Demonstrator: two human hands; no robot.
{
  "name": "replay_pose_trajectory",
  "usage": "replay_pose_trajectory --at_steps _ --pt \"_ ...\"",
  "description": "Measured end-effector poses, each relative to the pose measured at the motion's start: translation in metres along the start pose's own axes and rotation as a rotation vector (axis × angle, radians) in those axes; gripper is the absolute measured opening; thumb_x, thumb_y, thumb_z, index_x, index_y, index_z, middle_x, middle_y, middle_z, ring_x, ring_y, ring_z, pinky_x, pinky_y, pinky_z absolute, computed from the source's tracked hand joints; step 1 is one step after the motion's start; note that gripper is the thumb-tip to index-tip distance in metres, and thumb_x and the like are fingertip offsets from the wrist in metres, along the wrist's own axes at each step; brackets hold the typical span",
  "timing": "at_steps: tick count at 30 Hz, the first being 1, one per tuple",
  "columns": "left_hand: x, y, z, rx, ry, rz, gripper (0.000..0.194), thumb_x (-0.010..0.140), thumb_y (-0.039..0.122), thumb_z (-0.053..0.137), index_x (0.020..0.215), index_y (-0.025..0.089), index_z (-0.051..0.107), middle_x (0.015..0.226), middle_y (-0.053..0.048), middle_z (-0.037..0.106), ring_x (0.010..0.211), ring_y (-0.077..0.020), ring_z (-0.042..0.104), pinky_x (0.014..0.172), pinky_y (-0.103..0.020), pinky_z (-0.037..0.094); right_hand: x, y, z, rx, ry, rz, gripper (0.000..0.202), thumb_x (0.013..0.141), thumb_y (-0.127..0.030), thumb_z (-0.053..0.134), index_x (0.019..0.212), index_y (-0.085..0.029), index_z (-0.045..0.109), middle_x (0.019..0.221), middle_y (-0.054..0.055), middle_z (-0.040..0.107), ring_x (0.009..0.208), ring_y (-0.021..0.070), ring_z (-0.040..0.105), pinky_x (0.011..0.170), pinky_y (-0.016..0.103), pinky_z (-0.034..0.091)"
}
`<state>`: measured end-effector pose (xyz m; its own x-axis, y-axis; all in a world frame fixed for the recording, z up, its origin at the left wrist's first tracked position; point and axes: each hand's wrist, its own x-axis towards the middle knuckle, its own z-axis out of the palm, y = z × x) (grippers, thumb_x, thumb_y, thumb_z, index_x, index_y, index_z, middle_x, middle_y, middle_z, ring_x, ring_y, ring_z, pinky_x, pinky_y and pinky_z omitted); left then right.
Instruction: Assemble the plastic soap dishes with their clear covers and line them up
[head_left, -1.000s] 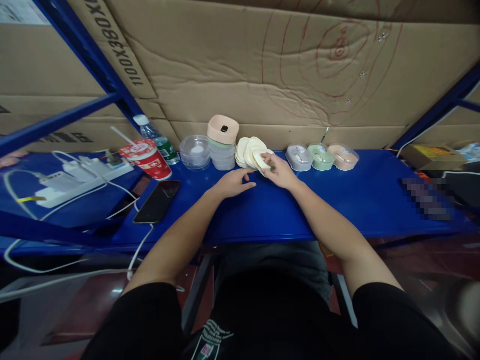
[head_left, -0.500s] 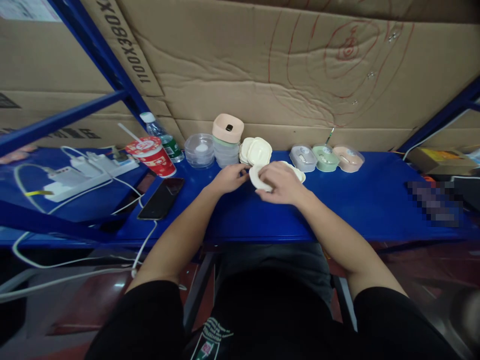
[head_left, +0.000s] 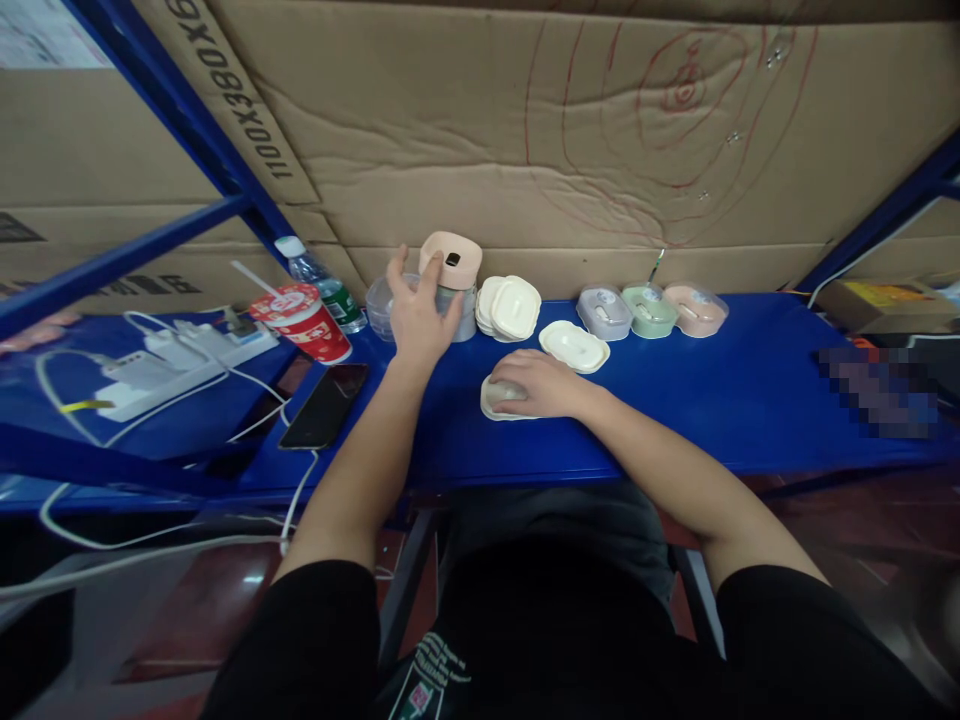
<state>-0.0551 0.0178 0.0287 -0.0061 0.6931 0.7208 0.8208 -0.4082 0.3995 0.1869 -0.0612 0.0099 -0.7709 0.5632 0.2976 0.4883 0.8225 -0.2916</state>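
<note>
My left hand (head_left: 422,312) has its fingers spread in front of a stack topped by a peach-coloured container (head_left: 451,260); it holds nothing. Round clear tubs (head_left: 381,304) stand partly behind its fingers. My right hand (head_left: 541,383) is curled over a cream lid (head_left: 496,398) low on the blue table, gripping it. Behind that hand lies an oval cream lid (head_left: 574,347), and further left is a pile of cream lids (head_left: 516,308). Three small lidded boxes stand in a row: lilac (head_left: 604,313), green (head_left: 650,311) and peach (head_left: 697,309).
Left of my arms are a phone (head_left: 325,406), a red cup with a straw (head_left: 304,322), a water bottle (head_left: 328,290) and a white power strip (head_left: 184,372) with cables. Cardboard (head_left: 450,120) stands behind the blue table (head_left: 675,400). A yellowish box (head_left: 885,304) is at the right.
My left hand has moved left and up to the container stack and opened out. My right hand has come down nearer the table's front edge with the lid, uncovering the oval lid.
</note>
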Motion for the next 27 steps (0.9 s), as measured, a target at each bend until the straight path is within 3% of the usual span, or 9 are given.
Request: replay_pose_trajectory --at_steps 2,5,9,14,18,21,24,27 --pt "0.004 0.0 0.004 0.002 -0.015 -0.024 0.076 0.09 0.059 0.075 0.156 0.026 0.054 0.173 -0.02 0.031 0.142 -0.045 0.057 0.112 -0.059 0.052 -0.001 0.004 -0.002 -0.011 0.028 0.02 0.038 0.101 -0.048 0.07 0.125 -0.019 0.075 0.128 0.013 0.077 0.118 0.0299 0.069 0.105 0.045 0.048" --pt "0.005 -0.004 0.012 -0.029 -0.001 -0.068 0.076 0.088 0.059 0.08 0.151 0.025 0.055 0.168 -0.02 0.041 0.144 -0.0421 0.056 0.114 -0.056 0.052 -0.003 0.014 -0.008 -0.048 0.047 0.058 0.038 0.102 -0.049 0.068 0.124 -0.019 0.075 0.126 0.013 0.078 0.118 0.0304 0.069 0.106 0.045 0.048" --pt "0.006 -0.013 0.022 -0.07 0.078 -0.094 0.064 0.087 0.051 0.083 0.138 0.023 0.056 0.149 -0.016 0.06 0.135 -0.0339 0.062 0.11 -0.047 0.054 -0.009 0.031 -0.026 -0.193 0.08 0.276 0.042 0.102 -0.047 0.066 0.128 -0.016 0.074 0.127 0.016 0.077 0.119 0.0336 0.068 0.107 0.046 0.047" --pt "0.007 -0.021 0.026 -0.151 0.175 -0.105 0.054 0.083 0.048 0.086 0.121 0.024 0.057 0.134 -0.011 0.068 0.103 -0.024 0.071 0.083 -0.035 0.058 -0.024 0.05 -0.049 -0.38 -0.006 0.609 0.044 0.098 -0.041 0.066 0.133 -0.016 0.074 0.131 0.019 0.074 0.122 0.0374 0.067 0.102 0.047 0.049" --pt "0.0 -0.02 0.012 -0.31 0.171 -0.045 0.057 0.076 0.054 0.089 0.113 0.023 0.057 0.136 -0.011 0.067 0.069 -0.0114 0.062 0.062 -0.029 0.05 -0.028 0.059 -0.05 -0.38 -0.126 0.794 0.041 0.095 -0.043 0.069 0.127 -0.017 0.077 0.129 0.019 0.076 0.12 0.0378 0.071 0.089 0.042 0.053" --pt "-0.007 -0.01 -0.007 -0.488 -0.014 0.021 0.062 0.068 0.055 0.094 0.108 0.023 0.059 0.122 -0.008 0.071 0.058 -0.0068 0.052 0.053 -0.025 0.042 -0.023 0.062 -0.043 -0.354 -0.139 0.855 0.038 0.097 -0.045 0.067 0.122 -0.019 0.078 0.125 0.018 0.079 0.117 0.0368 0.074 0.085 0.04 0.053" --pt "-0.014 0.003 -0.022 -0.625 -0.416 0.057 0.06 0.066 0.052 0.097 0.104 0.023 0.061 0.086 0.001 0.069 0.054 -0.0075 0.048 0.052 -0.023 0.038 -0.019 0.064 -0.035 -0.337 -0.06 0.885 0.039 0.102 -0.046 0.06 0.125 -0.019 0.077 0.124 0.019 0.081 0.115 0.0366 0.075 0.087 0.04 0.053" --pt "-0.019 0.015 -0.026 -0.605 -0.767 0.047 0.056 0.065 0.048 0.098 0.102 0.022 0.065 0.066 0.007 0.057 0.054 -0.0097 0.047 0.054 -0.024 0.035 -0.017 0.066 -0.032 -0.27 0.125 0.85 0.04 0.109 -0.038 0.047 0.129 -0.02 0.076 0.129 0.016 0.08 0.12 0.0338 0.073 0.093 0.04 0.053"
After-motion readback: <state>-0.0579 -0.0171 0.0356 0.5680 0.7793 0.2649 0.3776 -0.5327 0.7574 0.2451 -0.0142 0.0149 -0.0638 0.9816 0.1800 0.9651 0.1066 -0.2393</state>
